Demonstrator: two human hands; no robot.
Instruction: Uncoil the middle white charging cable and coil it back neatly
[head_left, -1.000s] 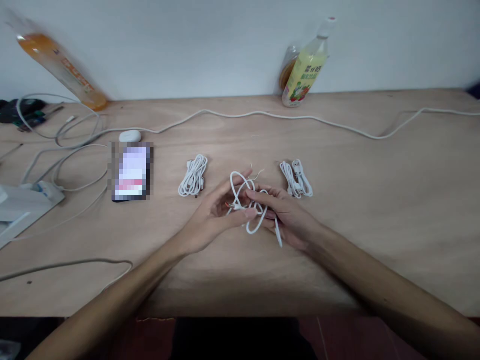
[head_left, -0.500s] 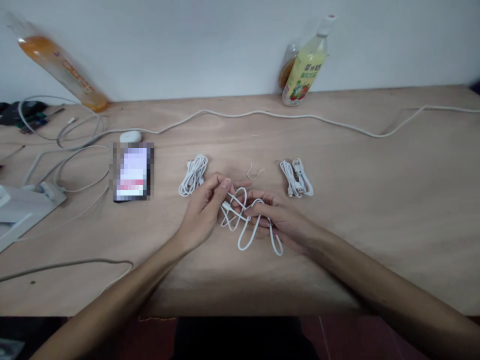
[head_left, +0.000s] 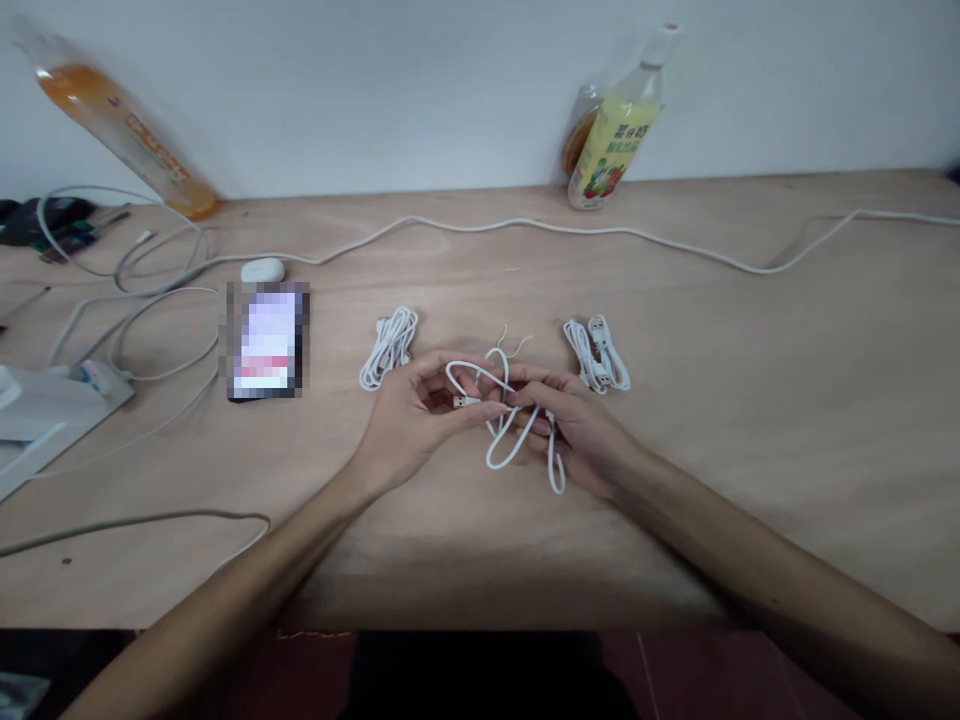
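Note:
Between my hands is a loosely looped white cable (head_left: pixel 501 462), held above the table near its front. My left hand (head_left: pixel 420 410) grips the cable's left part, with a USB plug beside its fingers. Loops hang from my right hand (head_left: pixel 574 420), whose thumb and fingers pinch the cable's middle. Behind my left hand lies a bundled white cable (head_left: pixel 390 345). A second coiled white cable (head_left: pixel 598 355) with its plugs showing lies behind my right hand. A thin bent tie (head_left: pixel 517 346) rests on the table just beyond the held cable.
On the wooden table (head_left: pixel 705 400), a phone (head_left: pixel 266 340) and a white case (head_left: pixel 262 271) lie left. A long white cable (head_left: pixel 525 224) runs across the back. An orange drink bottle (head_left: pixel 127 140) and a yellow one (head_left: pixel 615 140) lean at the wall. A power strip (head_left: pixel 45 430) sits far left.
My left thumb has moved right and down toward my right fingers. The held cable's loops have been drawn closer together and sit slightly higher, with one loop now arching over the left fingers.

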